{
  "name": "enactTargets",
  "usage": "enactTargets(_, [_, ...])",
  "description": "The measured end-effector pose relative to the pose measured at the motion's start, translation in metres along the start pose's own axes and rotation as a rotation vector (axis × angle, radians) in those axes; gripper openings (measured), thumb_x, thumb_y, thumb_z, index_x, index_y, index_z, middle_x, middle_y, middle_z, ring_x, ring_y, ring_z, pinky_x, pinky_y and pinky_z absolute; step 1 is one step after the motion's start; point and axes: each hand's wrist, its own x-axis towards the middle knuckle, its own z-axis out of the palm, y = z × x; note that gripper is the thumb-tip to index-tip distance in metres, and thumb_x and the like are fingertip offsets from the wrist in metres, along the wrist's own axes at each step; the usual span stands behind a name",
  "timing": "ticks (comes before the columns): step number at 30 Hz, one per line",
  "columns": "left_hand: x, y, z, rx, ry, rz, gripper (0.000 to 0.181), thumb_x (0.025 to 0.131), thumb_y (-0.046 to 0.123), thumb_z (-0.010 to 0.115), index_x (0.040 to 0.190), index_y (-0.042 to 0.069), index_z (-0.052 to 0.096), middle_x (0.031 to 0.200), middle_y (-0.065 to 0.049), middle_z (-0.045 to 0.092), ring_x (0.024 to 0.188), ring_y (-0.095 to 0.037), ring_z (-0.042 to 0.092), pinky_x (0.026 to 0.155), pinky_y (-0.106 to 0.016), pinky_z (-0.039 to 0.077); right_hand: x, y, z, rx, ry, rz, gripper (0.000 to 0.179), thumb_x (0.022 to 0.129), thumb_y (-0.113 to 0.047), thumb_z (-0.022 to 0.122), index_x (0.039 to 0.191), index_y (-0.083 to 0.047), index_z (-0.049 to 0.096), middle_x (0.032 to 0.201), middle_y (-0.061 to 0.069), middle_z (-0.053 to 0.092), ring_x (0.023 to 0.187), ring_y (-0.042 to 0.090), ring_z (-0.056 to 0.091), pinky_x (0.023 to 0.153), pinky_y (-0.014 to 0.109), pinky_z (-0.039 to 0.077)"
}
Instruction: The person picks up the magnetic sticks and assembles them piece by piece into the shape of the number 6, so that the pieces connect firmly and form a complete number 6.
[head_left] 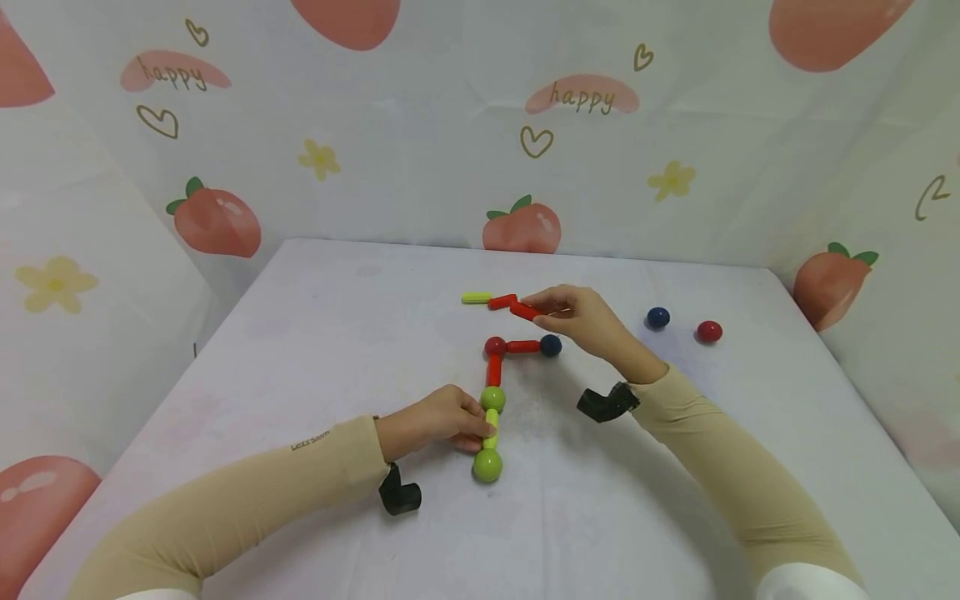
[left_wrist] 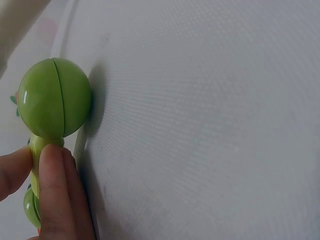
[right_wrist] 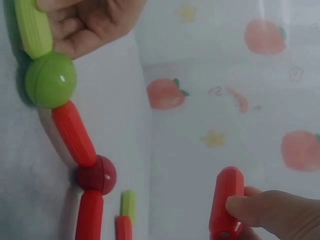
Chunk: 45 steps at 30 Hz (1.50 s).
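Observation:
A chain of balls and rods lies on the white table. My left hand (head_left: 446, 418) pinches its yellow-green rod (head_left: 491, 425), which joins a near green ball (head_left: 487, 465) to another green ball (head_left: 492, 399). From there a red rod leads to a red ball (head_left: 495, 347), and a second red rod (head_left: 522, 347) runs right to a dark blue ball (head_left: 551, 346). Behind the chain, my right hand (head_left: 581, 321) holds a loose red rod (right_wrist: 227, 202) between thumb and fingers. In the right wrist view that rod appears raised off the table.
Just left of the held rod, another red rod (head_left: 502, 302) and a yellow-green rod (head_left: 476, 297) lie end to end. A loose dark blue ball (head_left: 657, 317) and a loose red ball (head_left: 709, 332) sit to the right. A peach-printed cloth (head_left: 420, 167) hangs behind the table.

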Motion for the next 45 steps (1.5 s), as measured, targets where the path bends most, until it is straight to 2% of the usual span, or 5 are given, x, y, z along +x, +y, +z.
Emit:
enactTargets(9, [-0.001, 0.001, 0.000, 0.018, -0.001, 0.003, 0.015, 0.082, 0.014, 0.071, 0.091, 0.002, 0.067, 0.081, -0.005, 0.066, 0.058, -0.007, 0.059, 0.059, -0.016, 0.052, -0.031, 0.003, 0.002, -0.008, -0.012, 0.013, 0.030, 0.087, -0.014, 0.065, 0.116, -0.020, 0.065, 0.116, 0.000, 0.064, 0.108, 0.017, 0.058, 0.094, 0.037, 0.050])
enactTargets(15, [-0.001, 0.000, 0.000, 0.016, -0.003, 0.013, 0.015, 0.082, 0.013, 0.071, 0.090, 0.001, 0.067, 0.081, -0.005, 0.066, 0.058, -0.007, 0.060, 0.059, -0.016, 0.052, -0.045, 0.007, 0.013, -0.032, -0.025, -0.044, 0.028, 0.084, -0.010, 0.068, 0.112, -0.017, 0.068, 0.107, 0.002, 0.065, 0.097, 0.017, 0.061, 0.090, 0.036, 0.052])
enactTargets(20, [-0.001, 0.000, 0.000, 0.017, -0.008, 0.011, 0.015, 0.082, 0.013, 0.071, 0.091, 0.001, 0.067, 0.081, -0.005, 0.067, 0.058, -0.007, 0.060, 0.059, -0.017, 0.053, -0.055, 0.011, 0.025, -0.038, -0.060, -0.037, 0.027, 0.084, -0.009, 0.068, 0.109, -0.019, 0.068, 0.106, 0.001, 0.065, 0.098, 0.017, 0.062, 0.087, 0.034, 0.053])
enactTargets(32, [0.000, -0.001, -0.001, 0.027, -0.016, 0.026, 0.015, 0.082, 0.013, 0.070, 0.091, 0.002, 0.067, 0.080, -0.004, 0.066, 0.058, -0.007, 0.060, 0.060, -0.018, 0.053, -0.061, 0.023, 0.045, -0.078, -0.173, -0.055, 0.030, 0.083, -0.004, 0.067, 0.112, -0.015, 0.068, 0.108, 0.002, 0.068, 0.101, 0.018, 0.062, 0.085, 0.029, 0.054])
enactTargets(45, [0.000, -0.001, -0.001, 0.020, -0.012, 0.025, 0.015, 0.082, 0.013, 0.070, 0.091, 0.001, 0.067, 0.080, -0.005, 0.067, 0.058, -0.007, 0.060, 0.060, -0.017, 0.053, -0.060, 0.032, 0.053, -0.094, -0.211, -0.063, 0.029, 0.083, -0.007, 0.068, 0.111, -0.015, 0.068, 0.107, 0.001, 0.068, 0.099, 0.016, 0.061, 0.085, 0.028, 0.053])
